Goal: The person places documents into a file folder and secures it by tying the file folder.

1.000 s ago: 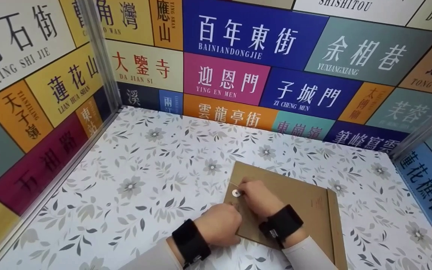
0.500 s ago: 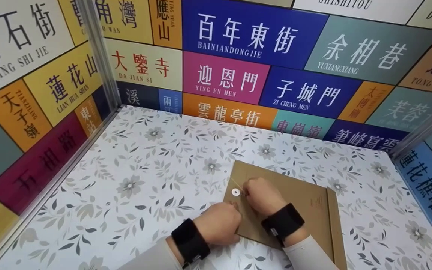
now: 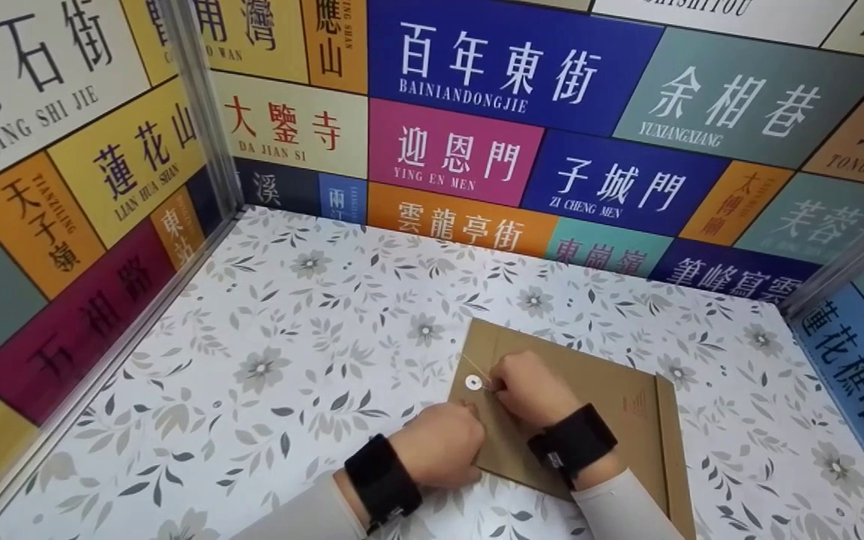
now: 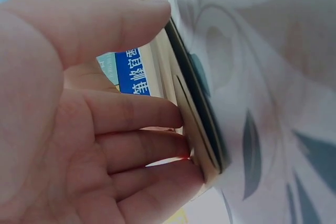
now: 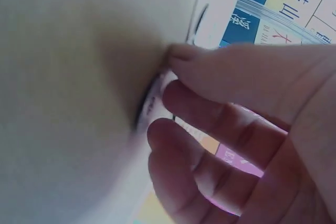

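A brown paper document envelope [image 3: 589,420] lies at an angle on the table, a white round button [image 3: 473,382] near its left edge. A thin string [image 3: 474,365] runs from that edge past the button to my right hand [image 3: 528,386]. Thumb and index finger pinch the string just right of the button, close over the paper; the other fingers curl loosely. My left hand [image 3: 439,444] rests at the envelope's left edge below the button. In the left wrist view its fairly straight fingers [image 4: 142,114] touch the envelope's edge [image 4: 197,124], thumb extended alongside.
The table [image 3: 327,337] has a white cover with grey flowers and leaves. Panels with colourful street-name signs [image 3: 507,67] stand behind it and on both sides. A dark band [image 3: 383,480] circles each wrist.
My right hand has shifted slightly right, away from the button, which now shows fully with the string drawn out beside it. The left hand and the envelope stay in place.
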A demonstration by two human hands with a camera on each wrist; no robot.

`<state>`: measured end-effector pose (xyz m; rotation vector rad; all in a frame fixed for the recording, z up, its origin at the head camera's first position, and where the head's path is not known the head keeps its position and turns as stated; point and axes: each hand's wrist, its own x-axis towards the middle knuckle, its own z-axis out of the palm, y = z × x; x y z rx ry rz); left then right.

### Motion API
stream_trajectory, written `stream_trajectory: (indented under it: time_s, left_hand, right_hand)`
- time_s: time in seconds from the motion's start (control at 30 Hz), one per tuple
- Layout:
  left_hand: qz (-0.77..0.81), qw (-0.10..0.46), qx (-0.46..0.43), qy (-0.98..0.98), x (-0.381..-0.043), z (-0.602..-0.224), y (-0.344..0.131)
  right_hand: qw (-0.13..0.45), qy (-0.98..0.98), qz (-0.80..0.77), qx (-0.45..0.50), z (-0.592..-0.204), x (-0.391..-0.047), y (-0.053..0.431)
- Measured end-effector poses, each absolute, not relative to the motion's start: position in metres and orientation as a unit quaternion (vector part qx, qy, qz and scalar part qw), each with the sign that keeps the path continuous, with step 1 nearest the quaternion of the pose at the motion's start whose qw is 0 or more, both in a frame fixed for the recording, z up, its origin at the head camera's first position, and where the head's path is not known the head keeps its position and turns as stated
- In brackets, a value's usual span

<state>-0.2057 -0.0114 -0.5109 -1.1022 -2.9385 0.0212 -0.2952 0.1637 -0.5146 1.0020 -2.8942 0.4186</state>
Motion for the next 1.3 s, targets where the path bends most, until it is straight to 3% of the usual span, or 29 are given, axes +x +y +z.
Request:
stream_trajectory:
  time_s: [0.23, 0.43, 0.73, 1.0, 1.3]
  left_hand:
    - [0.008, -0.002, -0.350, -0.937, -0.205, -0.511, -0.010]
    - [0.015, -0.008, -0.341, -0.940, -0.205, -0.510, -0.011]
    - [0.030, -0.019, -0.340, -0.940, -0.205, -0.510, -0.008]
    - [0.040, -0.029, -0.338, -0.940, -0.204, -0.508, -0.003]
    - [0.034, -0.025, -0.346, -0.937, -0.205, -0.508, -0.008]
  right_hand:
    - [-0.006, -0.949, 0.083, 0.303, -0.509, -0.290, 0.160]
    - [-0.092, -0.933, 0.137, 0.319, -0.504, -0.291, 0.167]
    - [0.044, -0.932, 0.219, 0.284, -0.519, -0.302, 0.160]
    - [0.050, -0.941, 0.200, 0.268, -0.525, -0.309, 0.147]
    - [0.007, -0.951, 0.165, 0.261, -0.526, -0.316, 0.131]
